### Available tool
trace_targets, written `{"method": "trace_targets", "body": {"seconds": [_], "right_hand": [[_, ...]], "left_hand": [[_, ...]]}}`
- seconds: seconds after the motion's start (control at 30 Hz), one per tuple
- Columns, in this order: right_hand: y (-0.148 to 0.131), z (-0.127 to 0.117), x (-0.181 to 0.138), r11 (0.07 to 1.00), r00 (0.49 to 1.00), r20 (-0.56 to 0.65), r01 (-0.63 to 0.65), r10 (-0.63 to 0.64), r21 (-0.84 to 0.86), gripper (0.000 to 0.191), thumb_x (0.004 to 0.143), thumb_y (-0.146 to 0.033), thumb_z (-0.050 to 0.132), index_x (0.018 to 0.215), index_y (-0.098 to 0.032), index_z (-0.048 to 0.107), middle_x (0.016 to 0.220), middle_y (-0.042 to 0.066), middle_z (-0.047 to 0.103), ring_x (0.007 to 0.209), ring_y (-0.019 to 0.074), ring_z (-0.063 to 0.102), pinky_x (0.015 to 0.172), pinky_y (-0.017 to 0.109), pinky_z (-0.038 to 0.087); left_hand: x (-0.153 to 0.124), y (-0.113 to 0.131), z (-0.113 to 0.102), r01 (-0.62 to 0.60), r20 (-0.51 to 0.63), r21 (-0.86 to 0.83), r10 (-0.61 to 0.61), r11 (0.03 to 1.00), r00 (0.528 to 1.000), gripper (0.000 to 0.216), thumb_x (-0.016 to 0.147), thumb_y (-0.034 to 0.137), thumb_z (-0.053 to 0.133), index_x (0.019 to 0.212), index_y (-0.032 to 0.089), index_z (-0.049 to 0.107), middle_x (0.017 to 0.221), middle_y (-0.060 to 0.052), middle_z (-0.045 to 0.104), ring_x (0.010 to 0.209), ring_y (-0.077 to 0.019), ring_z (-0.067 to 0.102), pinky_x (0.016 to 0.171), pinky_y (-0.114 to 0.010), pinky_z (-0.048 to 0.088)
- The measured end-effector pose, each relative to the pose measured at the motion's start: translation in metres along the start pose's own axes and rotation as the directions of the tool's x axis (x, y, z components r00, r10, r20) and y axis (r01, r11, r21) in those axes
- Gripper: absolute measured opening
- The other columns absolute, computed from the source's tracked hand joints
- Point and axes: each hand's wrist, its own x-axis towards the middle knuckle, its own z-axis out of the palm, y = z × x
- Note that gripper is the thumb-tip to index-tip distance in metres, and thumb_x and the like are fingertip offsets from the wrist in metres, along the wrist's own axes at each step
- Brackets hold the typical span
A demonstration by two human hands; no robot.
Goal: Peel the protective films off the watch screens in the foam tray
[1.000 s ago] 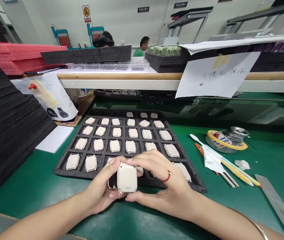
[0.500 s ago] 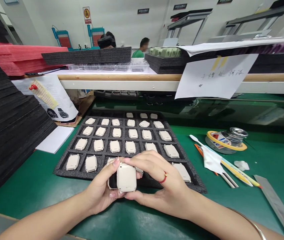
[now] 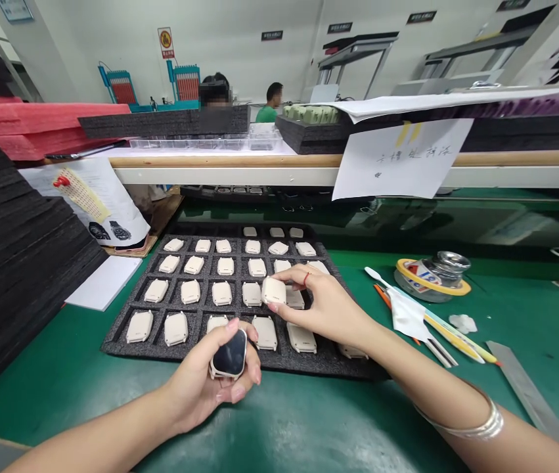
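Note:
My left hand (image 3: 210, 364) is closed around a watch case (image 3: 230, 355) whose dark glass face is turned up toward me. It is held in front of the tray's near edge. Over the tray, my right hand (image 3: 321, 299) pinches a cream-white watch case (image 3: 274, 292) between thumb and fingers, its plain back facing me. Below lies a black foam tray (image 3: 193, 346) with rows of pockets, most holding similar cream cases, such as a watch case (image 3: 175, 328) near the front left. My right hand and forearm hide some pockets on the right.
To the right lie a white brush (image 3: 378, 277), a metal ruler (image 3: 525, 387) and a glass bottle (image 3: 451, 266) in a tape roll (image 3: 412, 289). Stacked black foam (image 3: 23, 263) rises at left. A shelf (image 3: 230, 175) crosses behind; people are beyond it.
My hands have moved apart. The right has carried one watch case forward and right over the tray, while the left keeps the other, its dark face now uncovered. The view has shifted slightly.

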Motion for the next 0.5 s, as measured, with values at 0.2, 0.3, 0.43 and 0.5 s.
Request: {"method": "trace_targets", "body": {"seconds": [0.2, 0.3, 0.43, 0.5], "right_hand": [[0.012, -0.005, -0.001, 0.988, 0.982, 0.187, 0.037, -0.008, -0.148, 0.034, 0.076, -0.034, 0.076, 0.105, -0.019, 0.07, 0.104, 0.012, 0.067, 0.102, 0.0321, 0.062, 0.089, 0.053, 0.053], [-0.001, -0.006, -0.005, 0.995, 0.995, 0.041, 0.095, -0.094, -0.021, 0.031, 0.086, -0.035, 0.069, 0.115, -0.023, 0.066, 0.114, 0.01, 0.066, 0.111, 0.0293, 0.061, 0.096, 0.051, 0.05], [-0.033, -0.002, -0.017, 0.927, 0.954, -0.041, 0.299, -0.298, 0.228, 0.032, 0.084, -0.038, 0.075, 0.109, -0.023, 0.063, 0.112, 0.009, 0.065, 0.107, 0.0238, 0.063, 0.093, 0.04, 0.053], [-0.046, 0.003, -0.024, 0.893, 0.924, 0.025, 0.361, -0.381, 0.268, 0.04, 0.077, -0.037, 0.082, 0.108, -0.022, 0.062, 0.118, 0.01, 0.063, 0.109, 0.0232, 0.061, 0.093, 0.037, 0.053]], "left_hand": [[0.0, 0.0, 0.001, -0.004, -0.014, 0.082, 0.006, 0.997, 1.0, 0.037, 0.088, 0.05, 0.063, 0.082, 0.014, 0.062, 0.067, -0.003, 0.065, 0.037, -0.0005, 0.033, 0.044, -0.019, 0.019], [0.0, 0.0, 0.004, 0.001, -0.009, 0.051, -0.001, 0.999, 1.0, 0.043, 0.087, 0.055, 0.062, 0.088, 0.012, 0.066, 0.074, -0.006, 0.066, 0.039, -0.0014, 0.037, 0.045, -0.02, 0.019], [0.002, -0.002, 0.003, 0.028, -0.002, -0.052, -0.028, 0.998, 1.0, 0.045, 0.089, 0.056, 0.058, 0.087, 0.012, 0.068, 0.076, -0.007, 0.065, 0.041, -0.0038, 0.042, 0.045, -0.02, 0.022], [0.003, -0.003, 0.002, 0.026, -0.012, -0.079, -0.027, 0.997, 1.0, 0.043, 0.087, 0.054, 0.062, 0.082, 0.012, 0.068, 0.078, -0.006, 0.065, 0.043, -0.0042, 0.044, 0.046, -0.02, 0.028]]}}
